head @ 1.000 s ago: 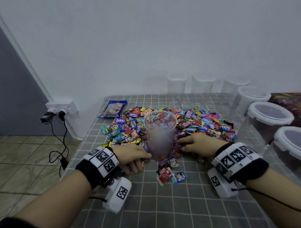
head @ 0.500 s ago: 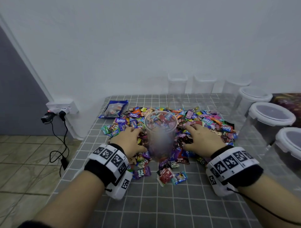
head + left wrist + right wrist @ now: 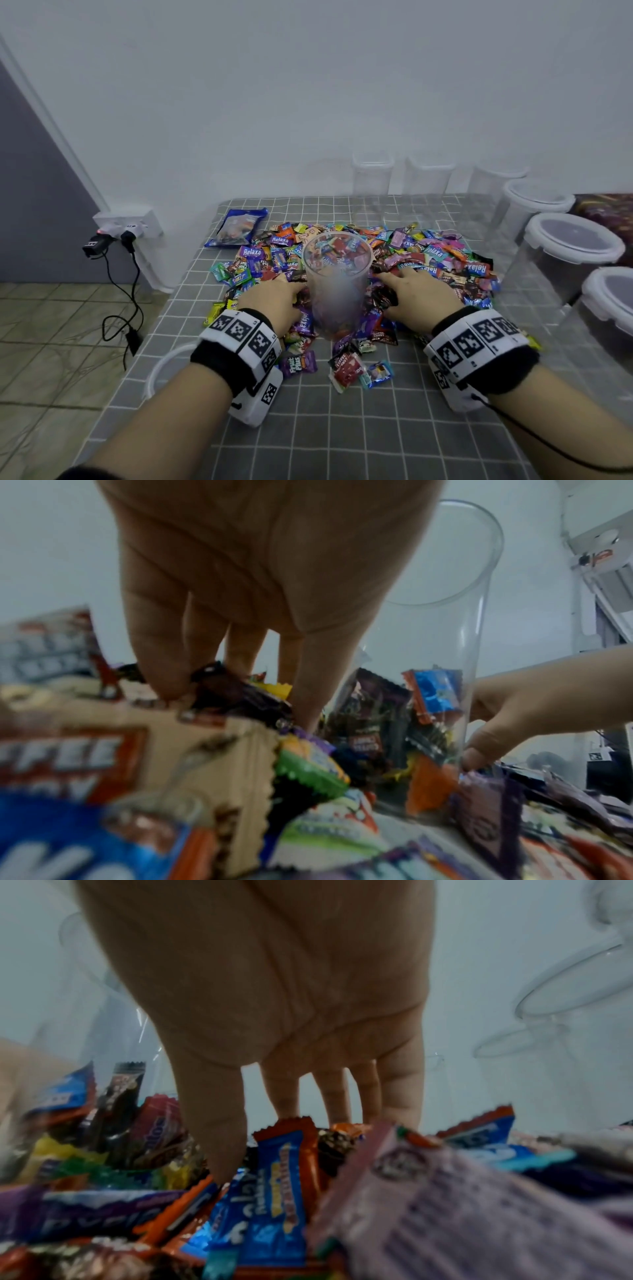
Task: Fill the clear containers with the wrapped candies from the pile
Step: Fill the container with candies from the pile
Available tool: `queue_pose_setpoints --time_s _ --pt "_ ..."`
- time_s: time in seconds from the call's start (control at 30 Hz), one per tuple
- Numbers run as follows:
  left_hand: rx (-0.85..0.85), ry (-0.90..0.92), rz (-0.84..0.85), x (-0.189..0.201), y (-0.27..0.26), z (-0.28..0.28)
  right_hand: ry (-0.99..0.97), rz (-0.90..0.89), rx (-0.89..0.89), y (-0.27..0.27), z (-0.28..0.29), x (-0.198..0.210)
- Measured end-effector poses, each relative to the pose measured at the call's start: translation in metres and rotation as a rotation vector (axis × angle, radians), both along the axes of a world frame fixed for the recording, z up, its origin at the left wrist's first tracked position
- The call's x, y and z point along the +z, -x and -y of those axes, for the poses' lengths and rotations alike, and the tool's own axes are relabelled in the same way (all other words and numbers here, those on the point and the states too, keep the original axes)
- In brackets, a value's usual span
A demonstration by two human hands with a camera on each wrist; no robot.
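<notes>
A tall clear container (image 3: pixel 337 284), partly filled with wrapped candies, stands in the near side of the candy pile (image 3: pixel 431 260) on the grey checked table (image 3: pixel 342 442). My left hand (image 3: pixel 274 299) lies on the pile just left of it, fingers stretched forward. In the left wrist view the left hand (image 3: pixel 240 696) reaches down into the wrappers, thumb beside the container (image 3: pixel 445 615). My right hand (image 3: pixel 419 298) lies spread on the candies to the right of it. The right wrist view shows the right hand (image 3: pixel 301 1123) with straight fingers touching wrappers, holding nothing.
Lidded clear tubs (image 3: pixel 572 246) line the right edge and empty clear containers (image 3: pixel 371 174) stand at the back. A blue candy bag (image 3: pixel 238 228) lies back left. A white lid ring (image 3: pixel 161 363) sits at the left edge. Loose candies (image 3: pixel 346 370) lie in front.
Both hands have moved forward from the container's base onto the pile, and their fingers have spread out over the candies. The container has stayed in place.
</notes>
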State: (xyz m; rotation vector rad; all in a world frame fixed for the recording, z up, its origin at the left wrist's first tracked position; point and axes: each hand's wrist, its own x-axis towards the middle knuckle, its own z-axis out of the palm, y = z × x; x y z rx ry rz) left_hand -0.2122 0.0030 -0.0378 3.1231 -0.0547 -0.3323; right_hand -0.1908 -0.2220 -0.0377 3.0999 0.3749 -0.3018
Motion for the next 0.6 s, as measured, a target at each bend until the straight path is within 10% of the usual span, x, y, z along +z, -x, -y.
queue_pose_setpoints --time_s 0.6 --pt "0.040 0.168 0.211 0.003 0.004 -0.003 -0.109 0.134 -0.024 0.006 -0.008 0.013"
